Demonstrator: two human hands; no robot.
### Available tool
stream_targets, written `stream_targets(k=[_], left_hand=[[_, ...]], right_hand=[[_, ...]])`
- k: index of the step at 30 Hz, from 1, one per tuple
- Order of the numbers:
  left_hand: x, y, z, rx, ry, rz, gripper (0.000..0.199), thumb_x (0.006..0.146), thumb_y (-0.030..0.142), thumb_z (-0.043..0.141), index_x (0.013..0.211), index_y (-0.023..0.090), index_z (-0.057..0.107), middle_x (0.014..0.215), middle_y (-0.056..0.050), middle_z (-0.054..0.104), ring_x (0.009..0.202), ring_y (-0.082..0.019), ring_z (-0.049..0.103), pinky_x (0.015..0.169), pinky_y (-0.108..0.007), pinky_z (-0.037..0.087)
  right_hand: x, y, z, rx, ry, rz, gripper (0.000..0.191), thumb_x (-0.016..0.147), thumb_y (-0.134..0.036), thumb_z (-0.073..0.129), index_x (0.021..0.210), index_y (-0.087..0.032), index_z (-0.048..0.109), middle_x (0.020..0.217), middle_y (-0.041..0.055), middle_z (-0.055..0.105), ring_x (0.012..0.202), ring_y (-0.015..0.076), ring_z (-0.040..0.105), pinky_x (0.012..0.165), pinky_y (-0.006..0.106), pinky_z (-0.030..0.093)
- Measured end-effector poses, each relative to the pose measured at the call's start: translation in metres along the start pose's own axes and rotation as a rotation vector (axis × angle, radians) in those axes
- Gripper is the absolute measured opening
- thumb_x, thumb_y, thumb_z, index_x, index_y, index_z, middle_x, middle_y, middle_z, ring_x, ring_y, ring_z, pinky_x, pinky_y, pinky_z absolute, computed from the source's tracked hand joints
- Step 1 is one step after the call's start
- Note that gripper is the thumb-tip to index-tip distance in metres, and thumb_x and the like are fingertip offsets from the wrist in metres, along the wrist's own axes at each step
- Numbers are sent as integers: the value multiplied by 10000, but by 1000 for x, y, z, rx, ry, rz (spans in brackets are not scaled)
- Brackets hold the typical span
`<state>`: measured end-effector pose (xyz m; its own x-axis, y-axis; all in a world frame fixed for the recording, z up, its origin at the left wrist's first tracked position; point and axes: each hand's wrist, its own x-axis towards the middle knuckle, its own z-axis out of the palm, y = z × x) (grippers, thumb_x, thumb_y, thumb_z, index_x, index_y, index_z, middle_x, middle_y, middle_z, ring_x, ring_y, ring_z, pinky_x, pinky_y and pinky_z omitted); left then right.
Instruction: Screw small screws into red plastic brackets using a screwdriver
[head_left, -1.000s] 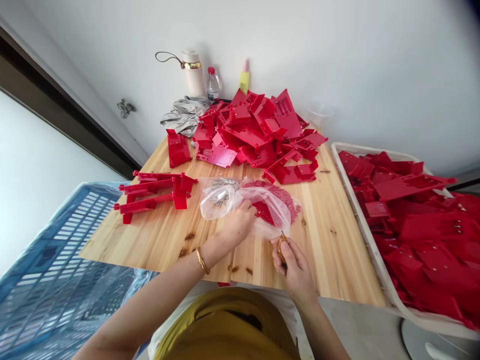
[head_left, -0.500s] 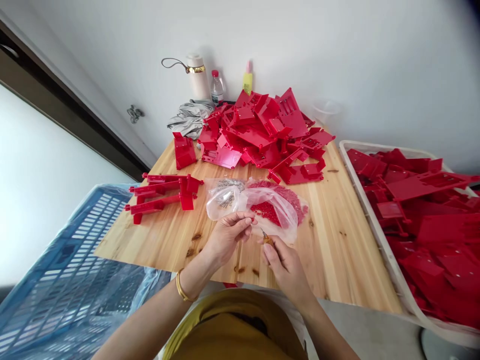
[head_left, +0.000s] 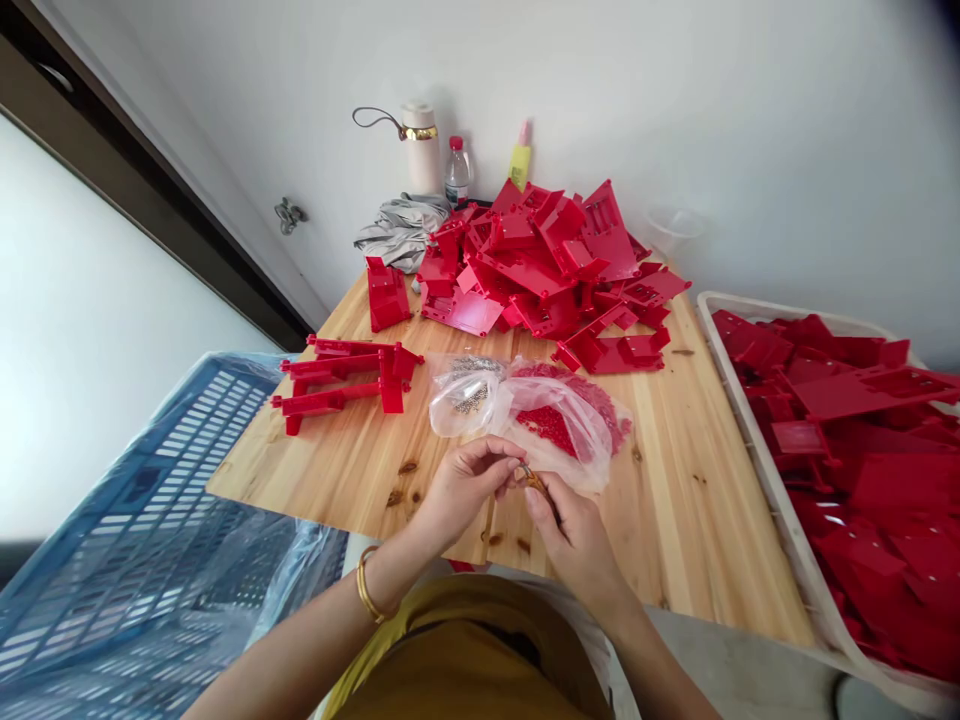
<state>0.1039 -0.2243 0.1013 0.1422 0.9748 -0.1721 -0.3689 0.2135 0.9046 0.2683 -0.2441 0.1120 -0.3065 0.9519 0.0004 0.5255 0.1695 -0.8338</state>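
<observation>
Just in front of the plastic bags, my two hands meet at the fingertips. My left hand (head_left: 474,487), with a gold bangle at the wrist, is closed in a pinch; whatever lies between thumb and finger is too small to make out. My right hand (head_left: 574,525) is wrapped round a small tool with an orange-brown handle (head_left: 535,481). Its metal tip touches or nearly touches the left fingertips. Behind them lie a clear bag of small silvery metal parts (head_left: 471,398) and a clear bag of tiny red pieces (head_left: 551,425).
Red plastic parts (head_left: 540,265) are heaped at the table's back. Several more (head_left: 345,380) stand at the left. A white bin (head_left: 750,470) of red parts adjoins the right edge; a blue crate (head_left: 150,500) stands left. A flask (head_left: 422,150), bottle (head_left: 457,178) and grey cloth (head_left: 401,230) are behind.
The hands have come together: the tool's tip has moved up to the left fingertips, which were apart from it before. The whole view has shifted slightly.
</observation>
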Motion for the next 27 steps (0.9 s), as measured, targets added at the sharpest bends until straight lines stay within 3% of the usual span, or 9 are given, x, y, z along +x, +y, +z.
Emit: stream_targets(k=[3, 5, 10, 12, 14, 16, 18, 22, 27], left_hand=[[-3, 6, -3, 242, 25, 130, 299, 858, 252, 689, 1145, 171, 668, 850, -39, 695, 646, -100, 587, 523, -194, 456], [0, 24, -13, 435, 31, 250, 427, 857, 210, 670, 1278, 183, 600, 953, -67, 721, 711, -121, 632, 556, -205, 488], [25, 103, -61, 900, 229, 443, 182, 899, 215, 627, 1061, 177, 701, 963, -58, 755, 786, -143, 672, 683, -243, 524], [33, 119, -73, 999, 236, 437, 124, 904, 207, 624, 987, 174, 710, 917, -41, 761, 778, -147, 682, 703, -249, 526], [40, 113, -74, 1116, 118, 405, 99, 900, 180, 622, 936, 180, 714, 881, -31, 762, 783, -158, 696, 721, -256, 534], [45, 90, -65, 1326, -24, 339, 133, 915, 143, 588, 919, 180, 715, 901, -53, 762, 819, -186, 714, 756, -281, 549], [50, 62, -54, 1582, -80, 249, 195, 932, 92, 520, 966, 153, 702, 952, -110, 755, 849, -228, 727, 767, -323, 566], [70, 27, -40, 1799, -40, 123, 263, 935, 21, 433, 1083, 61, 647, 957, -207, 727, 855, -299, 737, 727, -395, 582], [84, 23, -43, 1825, -9, 109, 250, 984, 91, 421, 1145, 68, 611, 949, -188, 728, 857, -280, 739, 742, -371, 578]], right_hand=[[1, 6, 7, -61, 51, -54, 269, 1038, -345, 429, 1146, -202, 630, 1033, 84, 759, 906, 237, 714, 781, 317, 512], [2, 12, 10, -60, 99, -88, 277, 1032, -344, 447, 1202, -198, 609, 1108, 103, 752, 981, 247, 715, 823, 321, 528], [8, 18, 9, 2, 170, -87, 274, 1026, -364, 467, 1201, -213, 615, 996, 87, 744, 838, 223, 703, 746, 302, 545], [12, 16, 10, 28, 166, -93, 270, 1026, -371, 465, 1169, -209, 627, 964, 85, 737, 831, 223, 696, 751, 304, 547], [14, 14, 11, 50, 145, -89, 273, 1029, -375, 456, 1150, -206, 633, 947, 84, 732, 839, 225, 692, 759, 307, 550], [15, 13, 13, 58, 124, -79, 284, 1033, -382, 446, 1140, -205, 642, 923, 79, 723, 822, 224, 684, 753, 309, 550], [14, 13, 14, 49, 107, -63, 295, 1033, -391, 442, 1129, -206, 652, 855, 63, 703, 764, 217, 668, 728, 306, 546], [12, 18, 14, 43, 82, -62, 300, 1027, -403, 450, 1135, -214, 657, 784, 44, 672, 699, 211, 641, 697, 303, 538], [10, 19, 16, 63, 86, -36, 310, 1021, -430, 465, 1152, -224, 656, 777, 44, 659, 721, 225, 626, 725, 322, 524]])
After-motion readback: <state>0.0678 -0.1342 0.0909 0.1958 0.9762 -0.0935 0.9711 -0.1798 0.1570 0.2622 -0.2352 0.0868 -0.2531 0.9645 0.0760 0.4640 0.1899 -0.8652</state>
